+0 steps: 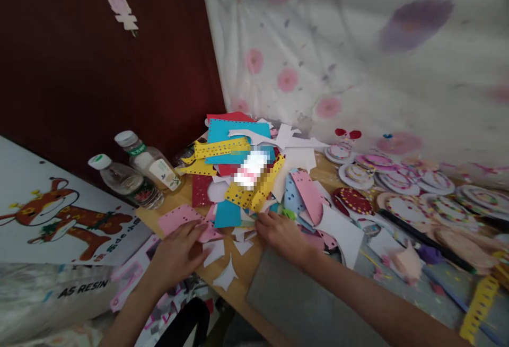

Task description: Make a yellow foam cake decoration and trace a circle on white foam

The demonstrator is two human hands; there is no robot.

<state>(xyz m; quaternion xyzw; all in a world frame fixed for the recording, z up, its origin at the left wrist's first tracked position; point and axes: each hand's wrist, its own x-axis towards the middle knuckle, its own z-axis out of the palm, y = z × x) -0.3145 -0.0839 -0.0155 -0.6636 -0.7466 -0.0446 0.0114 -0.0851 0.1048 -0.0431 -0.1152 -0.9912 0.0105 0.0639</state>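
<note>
My left hand [181, 249] rests on the near left edge of the paper scraps, its fingers apart over a pink dotted paper [181, 217]. My right hand [280, 233] lies at the near side of the pile, its fingertips among small scraps; whether they grip any is unclear. Between and beyond the hands are a blue paper piece [228, 215], yellow dotted strips [220, 148] and a larger blue sheet [238, 130]. A blurred-out bright patch [250, 171] covers the pile's middle. White cut-offs [226, 275] lie near the table's front edge.
Two plastic bottles [127, 182] stand at the table's left side. Decorated round paper pieces [405, 211] fill the right side, with a black pen-like stick [427, 241] across them. A grey mat [302, 299] lies under my right forearm. A floral curtain [338, 60] hangs behind.
</note>
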